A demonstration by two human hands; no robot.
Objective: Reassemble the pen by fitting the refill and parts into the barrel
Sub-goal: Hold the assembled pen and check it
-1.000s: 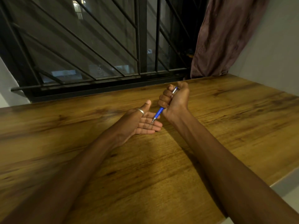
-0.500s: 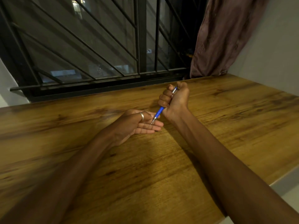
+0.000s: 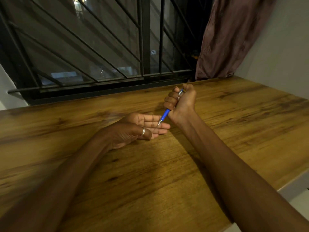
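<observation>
Gripping the slim blue plastic pen (image 3: 165,113) in my fisted right hand (image 3: 181,101), I aim its metal tip at my flat, spread left hand (image 3: 140,126) resting on the wooden surface (image 3: 150,173), probably to test it.

I'm looking down at a wooden table (image 3: 150,173) — a warm brown top with dark, streaky grain running across it from left to right. Its far edge butts against the sill of a barred window, and its right edge ends at a pale strip near the wall. Lying directly on the wood is the person's left hand (image 3: 133,129), palm up, fingers flat, with its forearm stretched back along the surface toward me. I can't tell whether the other forearm touches the top — otherwise I see only bare board.
</observation>
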